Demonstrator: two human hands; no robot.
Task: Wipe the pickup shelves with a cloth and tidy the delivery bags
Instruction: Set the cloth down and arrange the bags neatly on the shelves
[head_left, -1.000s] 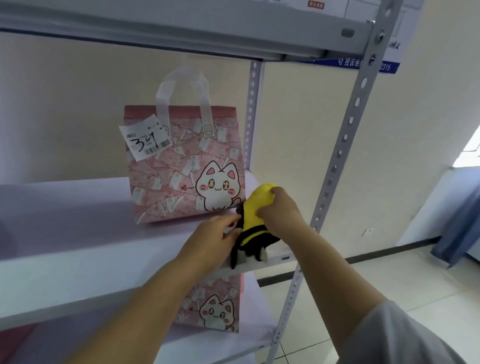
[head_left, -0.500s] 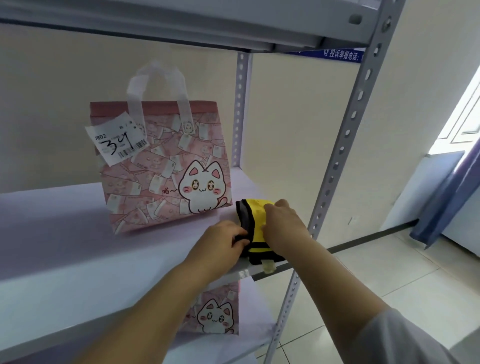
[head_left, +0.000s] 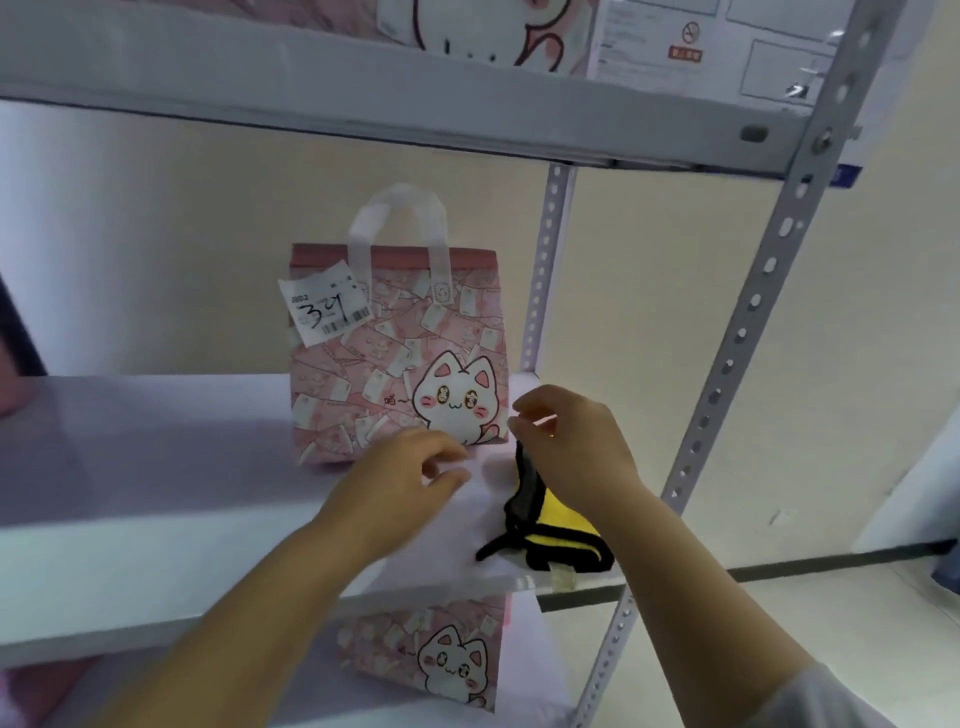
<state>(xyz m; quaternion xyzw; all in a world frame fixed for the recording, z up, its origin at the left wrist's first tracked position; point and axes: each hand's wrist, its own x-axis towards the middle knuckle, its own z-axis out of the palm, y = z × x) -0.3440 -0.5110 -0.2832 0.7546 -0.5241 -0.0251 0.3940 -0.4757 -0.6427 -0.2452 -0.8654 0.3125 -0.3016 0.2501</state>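
Near the lower middle of the frame, in the head view, the yellow cloth (head_left: 566, 522) with a black border lies at the right front corner of the middle shelf (head_left: 156, 499) and reaches its front edge. The right hand (head_left: 571, 447) is over the upper end of the cloth. Its fingers are curled and a bit of yellow shows between them, so I judge that they pinch the cloth. The left hand (head_left: 410, 478) hovers over the shelf, just left of the cloth and just in front of the pink delivery bag (head_left: 395, 364). Its fingers are loosely bent, apart, and hold nothing. The bag stands upright at the middle of the frame, with a paper label (head_left: 327, 309) at its upper left corner. A second bag (head_left: 441, 660) stands on the shelf below.

The step in hand seems to be wiping this shelf. To do it well, the cloth should be pressed flat under the palm and drawn in long strokes along the board. The left hand can steady or lift the bag, so that the place under it is wiped too and the bag does not tip.
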